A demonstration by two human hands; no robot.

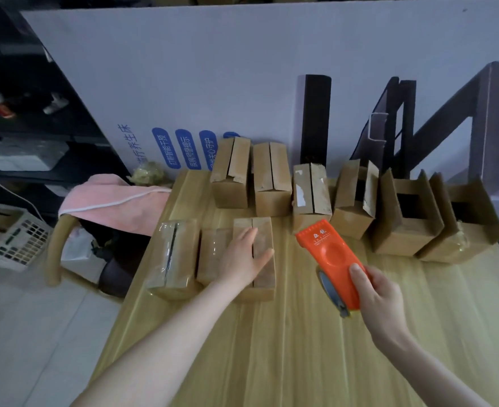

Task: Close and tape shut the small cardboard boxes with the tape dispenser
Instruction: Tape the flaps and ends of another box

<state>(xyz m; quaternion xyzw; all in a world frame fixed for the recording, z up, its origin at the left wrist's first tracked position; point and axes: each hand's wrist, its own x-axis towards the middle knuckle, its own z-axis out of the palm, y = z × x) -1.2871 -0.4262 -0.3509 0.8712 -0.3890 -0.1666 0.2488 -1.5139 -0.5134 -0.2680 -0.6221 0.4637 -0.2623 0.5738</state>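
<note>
Hidden or unclear:
- Roll (pixel 329 286) is mostly hidden under the dispenser (pixel 333 259); only a grey edge shows.
- Can't tell if the dispenser touches the desk (pixel 301 348) or hangs above it.
- Middle box (pixel 213 254) is half covered by the left hand (pixel 244 259) and wrist. It has a sheen on top like tape, hard to be sure.
- Seam of the front box (pixel 266 230) is partly under the palm.
- Shelves (pixel 22 113) far left are dark and their contents are blurry.
- Last open box (pixel 460 239) sits near the right frame edge, its inside in shadow.
- Both forearms are cut off at the bottom edge.

Hands:
- Left hand lies flat, fingers straight and together, pressing on top of the front box across its centre seam, thumb out to the right. The flaps are down.
- Right hand (pixel 380 295) grips the near end of the orange dispenser, thumb on top and fingers curled underneath. The nose tilts away toward the back row (pixel 271 177).

Boxes:
- Front row has three, touching side by side: left box (pixel 173 254) with clear tape over its seam, then the middle box, then the front box.
- Back row runs along the far desk edge. The three on the left have flaps folded shut and the three on the right have flaps standing open.

Other: pink cloth (pixel 116 201) lies off the desk's left edge and a white board (pixel 213 69) stands behind.
</note>
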